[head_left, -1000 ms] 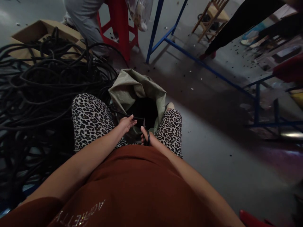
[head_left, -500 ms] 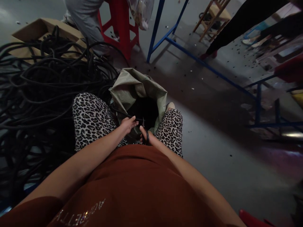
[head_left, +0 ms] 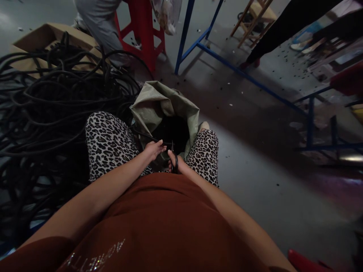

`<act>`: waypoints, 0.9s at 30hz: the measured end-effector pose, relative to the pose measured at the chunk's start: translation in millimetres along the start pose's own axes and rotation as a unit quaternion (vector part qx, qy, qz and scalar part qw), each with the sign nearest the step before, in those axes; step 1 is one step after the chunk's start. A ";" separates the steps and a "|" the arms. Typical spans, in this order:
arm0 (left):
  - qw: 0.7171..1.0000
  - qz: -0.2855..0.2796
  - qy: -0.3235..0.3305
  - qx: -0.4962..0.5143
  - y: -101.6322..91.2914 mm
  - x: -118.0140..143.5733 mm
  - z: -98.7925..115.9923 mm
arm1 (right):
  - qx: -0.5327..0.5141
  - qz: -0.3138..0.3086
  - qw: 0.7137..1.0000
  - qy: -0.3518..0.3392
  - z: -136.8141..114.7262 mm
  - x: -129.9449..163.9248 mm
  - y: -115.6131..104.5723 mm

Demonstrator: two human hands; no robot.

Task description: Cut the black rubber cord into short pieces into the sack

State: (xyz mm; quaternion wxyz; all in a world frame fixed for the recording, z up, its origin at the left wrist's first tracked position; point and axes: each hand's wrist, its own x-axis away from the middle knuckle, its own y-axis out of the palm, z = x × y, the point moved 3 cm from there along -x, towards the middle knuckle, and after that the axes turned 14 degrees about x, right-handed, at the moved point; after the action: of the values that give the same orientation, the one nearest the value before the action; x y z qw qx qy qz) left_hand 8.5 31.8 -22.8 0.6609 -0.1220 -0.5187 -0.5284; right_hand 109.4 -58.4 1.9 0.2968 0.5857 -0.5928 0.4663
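My left hand (head_left: 154, 149) is closed on a black rubber cord (head_left: 143, 134), which comes across from the left and pokes out past my fingertips. In my right hand (head_left: 172, 161) is a pair of black-handled scissors (head_left: 176, 164), gripped with the narrow blades pointing up and away from me. The blades are close to the cord's end; whether they touch it I cannot tell. Both hands hover at the near side of a grey-green woven sack (head_left: 150, 99) that stands between my knees with its mouth wide. The inside of the sack is dark, so its contents are hidden.
A big tangle of black cords (head_left: 56, 102) covers the floor at left, partly over an open cardboard box (head_left: 53, 32). Ahead are a red stool (head_left: 141, 34), a seated person's grey trouser leg and a blue metal frame (head_left: 227, 66). Another person's dark-clothed leg reaches in at upper right.
Almost nothing differs. Both hands keep their places over the sack, and the whole view has shifted very slightly.
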 end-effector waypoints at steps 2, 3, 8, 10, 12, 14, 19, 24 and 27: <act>1.000 -0.007 0.000 -0.004 -1.3 -2.4 0.0 | -0.005 0.002 1.000 -0.002 -0.3 1.1 -0.1; 1.000 -0.009 -0.002 -0.007 -2.2 -3.8 0.3 | -0.002 0.003 1.000 -0.006 -0.1 1.0 -0.3; 1.000 0.009 -0.011 -0.015 -6.2 -9.5 3.4 | -0.002 0.011 1.000 -0.020 1.8 -0.7 -1.9; 1.000 0.018 -0.007 -0.025 -6.2 -9.6 4.5 | -0.004 0.013 1.000 -0.019 1.6 0.2 -2.5; 0.999 0.020 -0.002 -0.039 -5.3 -8.2 5.1 | -0.003 0.015 1.000 -0.014 1.1 1.7 -3.0; 0.999 0.022 0.001 -0.043 -4.2 -5.8 5.3 | 0.001 0.019 1.000 -0.010 0.6 3.0 -3.5; 0.999 0.025 0.005 -0.045 -2.7 -2.5 6.0 | 0.016 0.032 0.999 -0.019 0.7 2.8 -5.0; 0.998 0.025 0.016 -0.058 -4.0 -7.6 5.7 | 0.019 0.034 0.999 -0.026 0.6 3.0 -5.5; 0.998 0.025 0.021 -0.058 -4.8 -9.7 5.3 | 0.015 0.033 0.999 -0.020 -0.8 6.2 -6.4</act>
State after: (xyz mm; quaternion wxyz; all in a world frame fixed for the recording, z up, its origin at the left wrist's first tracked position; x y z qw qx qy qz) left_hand 2.6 39.1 -30.3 0.6766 -0.1615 -0.4701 -0.5433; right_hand 114.6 -59.5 9.1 0.2603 0.5798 -0.6105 0.4727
